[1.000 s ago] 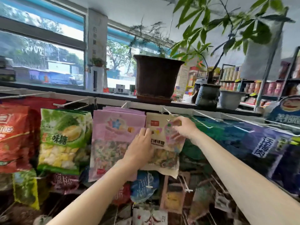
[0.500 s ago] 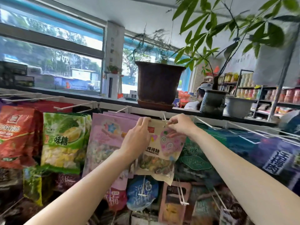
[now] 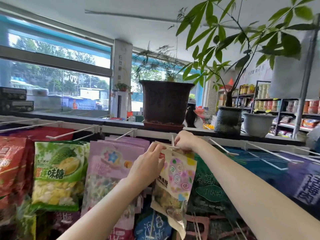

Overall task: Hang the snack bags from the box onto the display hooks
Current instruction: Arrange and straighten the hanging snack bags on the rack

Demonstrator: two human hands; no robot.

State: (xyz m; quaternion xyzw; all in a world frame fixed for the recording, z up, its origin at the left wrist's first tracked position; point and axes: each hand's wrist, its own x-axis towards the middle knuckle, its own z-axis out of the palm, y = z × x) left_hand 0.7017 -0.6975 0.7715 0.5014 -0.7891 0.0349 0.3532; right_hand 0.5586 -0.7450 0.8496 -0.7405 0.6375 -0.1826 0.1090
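Observation:
A beige snack bag point(image 3: 174, 181) with pastel swirl lollipops printed on it hangs tilted in front of the rack. Both hands pinch its top edge. My left hand point(image 3: 147, 163) grips the top left corner. My right hand point(image 3: 185, 140) holds the top right, right at a white display hook point(image 3: 172, 140) that pokes out between the two hands. Whether the hook passes through the bag's hole is hidden by my fingers. The box is out of view.
Purple bags point(image 3: 110, 163), green durian candy bags point(image 3: 57, 172) and red bags point(image 3: 13, 163) hang to the left; dark green point(image 3: 209, 189) and blue bags point(image 3: 285, 179) to the right. Bare white hooks point(image 3: 223, 148) jut forward. A brown plant pot point(image 3: 165, 103) stands on the ledge above.
Both hands have lifted the lollipop bag up to the white hook at the top rail, and the view has tilted upward.

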